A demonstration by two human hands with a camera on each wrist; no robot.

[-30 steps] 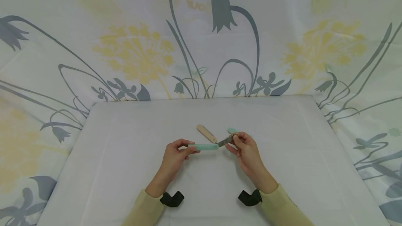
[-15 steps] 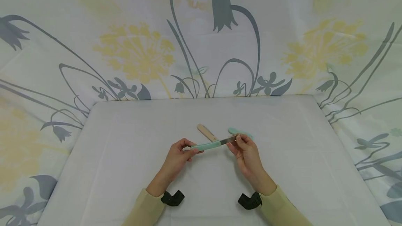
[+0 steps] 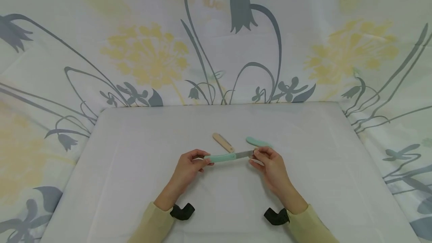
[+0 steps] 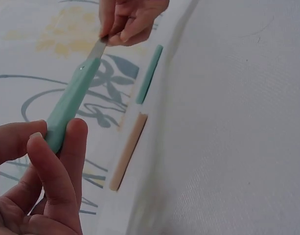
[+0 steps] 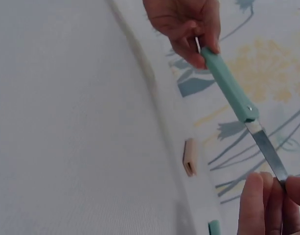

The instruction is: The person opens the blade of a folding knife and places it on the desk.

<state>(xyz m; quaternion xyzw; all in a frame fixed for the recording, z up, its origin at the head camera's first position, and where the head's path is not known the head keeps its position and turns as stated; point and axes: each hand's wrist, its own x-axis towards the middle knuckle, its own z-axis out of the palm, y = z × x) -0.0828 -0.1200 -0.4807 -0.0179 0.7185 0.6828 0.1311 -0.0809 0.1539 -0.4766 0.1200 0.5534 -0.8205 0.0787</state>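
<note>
Between my two hands is a folding knife (image 3: 221, 158) with a mint-green handle, its metal blade swung out nearly in line with the handle. My left hand (image 3: 190, 165) pinches the handle's rear end between thumb and fingers. With its fingertips my right hand (image 3: 272, 168) pinches the far end of the blade (image 5: 268, 152). A small rivet shows near the handle's blade end in both wrist views. Beyond the held knife, a beige folded knife (image 3: 223, 142) lies on the table. A second mint-green one (image 3: 258, 141) lies behind my right hand, which partly covers it in the head view.
The white-covered table (image 3: 152, 130) reaches back to a hanging cloth (image 3: 209, 48) printed with grey and yellow flowers. Similar cloth hangs at both sides. A black wrist mount (image 3: 182, 211) shows at the left sleeve and another (image 3: 276, 216) at the right.
The blade has swung from an upward angle to almost straight with the handle, and more of it shows. My right hand has shifted slightly right; both hands keep their grip.
</note>
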